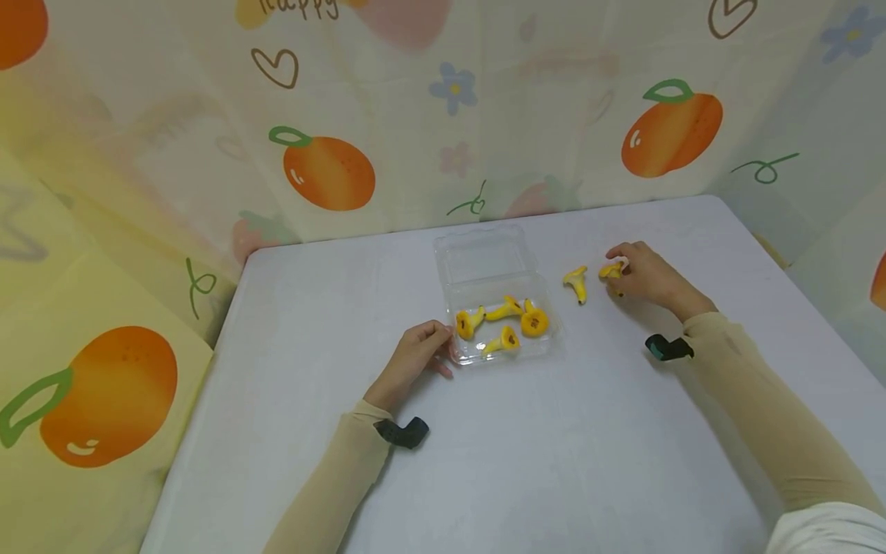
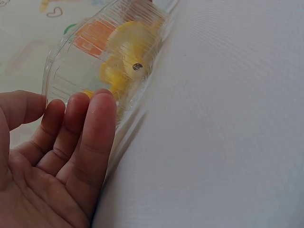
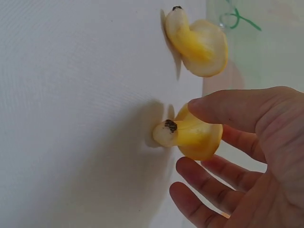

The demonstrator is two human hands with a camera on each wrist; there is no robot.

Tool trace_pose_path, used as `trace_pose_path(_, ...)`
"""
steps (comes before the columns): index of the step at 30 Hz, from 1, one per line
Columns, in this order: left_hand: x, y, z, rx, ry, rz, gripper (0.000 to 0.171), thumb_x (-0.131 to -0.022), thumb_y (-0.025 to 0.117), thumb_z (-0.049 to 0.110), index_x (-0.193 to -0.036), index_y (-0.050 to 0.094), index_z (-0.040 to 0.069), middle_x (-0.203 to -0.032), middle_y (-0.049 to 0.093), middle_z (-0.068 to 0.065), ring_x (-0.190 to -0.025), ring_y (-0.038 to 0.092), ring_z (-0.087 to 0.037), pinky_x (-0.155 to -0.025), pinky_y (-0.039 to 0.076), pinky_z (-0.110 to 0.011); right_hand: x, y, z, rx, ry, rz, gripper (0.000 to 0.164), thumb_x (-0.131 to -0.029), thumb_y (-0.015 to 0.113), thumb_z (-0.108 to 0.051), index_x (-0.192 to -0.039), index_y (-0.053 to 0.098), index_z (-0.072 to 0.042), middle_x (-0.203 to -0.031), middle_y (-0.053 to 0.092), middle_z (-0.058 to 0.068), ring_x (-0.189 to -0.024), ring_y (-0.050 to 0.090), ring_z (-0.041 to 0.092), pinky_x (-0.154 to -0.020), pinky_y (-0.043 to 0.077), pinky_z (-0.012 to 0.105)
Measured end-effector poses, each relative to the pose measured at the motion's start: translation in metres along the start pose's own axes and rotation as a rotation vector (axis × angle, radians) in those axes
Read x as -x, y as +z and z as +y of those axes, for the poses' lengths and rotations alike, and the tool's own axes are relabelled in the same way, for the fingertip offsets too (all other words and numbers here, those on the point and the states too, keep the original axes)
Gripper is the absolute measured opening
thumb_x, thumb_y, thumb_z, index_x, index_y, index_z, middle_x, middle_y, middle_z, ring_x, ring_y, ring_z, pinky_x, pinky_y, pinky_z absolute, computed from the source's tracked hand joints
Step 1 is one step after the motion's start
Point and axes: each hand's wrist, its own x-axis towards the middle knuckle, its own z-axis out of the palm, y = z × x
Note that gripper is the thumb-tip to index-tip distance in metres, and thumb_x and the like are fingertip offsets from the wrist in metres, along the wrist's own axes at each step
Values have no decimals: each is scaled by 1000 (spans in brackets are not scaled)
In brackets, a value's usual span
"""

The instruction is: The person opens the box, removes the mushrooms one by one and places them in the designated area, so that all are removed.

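Note:
My left hand pinches the left rim of a clear plastic clamshell box. In the left wrist view its thumb is at the rim and the fingertips lie against the ribbed outer wall. Several yellow mushrooms lie inside the box. To the right of it, my right hand pinches another yellow mushroom by the cap, thumb on the near side, its dark-tipped stem pointing toward the tabletop. One more mushroom lies on the table between the box and my right hand.
The box's transparent lid is folded back toward the rear of the table. A white cloth covers the tabletop. Behind it hangs a curtain printed with oranges, hearts and flowers.

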Motion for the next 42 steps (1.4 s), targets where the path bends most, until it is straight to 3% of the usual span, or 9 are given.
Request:
trace_pose_path(10,1,1,0,16,-3,0,29,-105,55,28,-100,59,0,-82,63,-2,-78,63,-16,-59,60,-27,11,-9,-7,32,12,-13,57,-97,64,-25,-143,43,2,-143,35,32,-123,51,47,-98,52,62)
trace_pose_path(20,2,0,2,5,2,-2,27,-105,54,27,-99,60,1,-83,63,-1,-78,63,-16,-60,61,-28,19,-25,-25,74,-37,25,50,-99,64,-21,-139,47,1,-146,35,32,-126,47,49,-97,51,64)
trace_pose_path(28,2,1,2,6,4,-2,26,-105,54,25,-98,60,1,-82,63,-1,-77,62,-15,-60,60,-28,21,-32,-40,40,-51,53,46,-101,59,-26,-139,48,-2,-148,37,29,-128,44,47,-100,48,65)
trace_pose_path(42,3,1,2,20,4,8,24,-104,55,25,-96,60,3,-81,64,-1,-76,63,-16,-59,60,-28,21,-39,-81,-3,-148,93,42,-100,62,-21,-137,51,-4,-144,42,24,-126,47,42,-103,47,62)
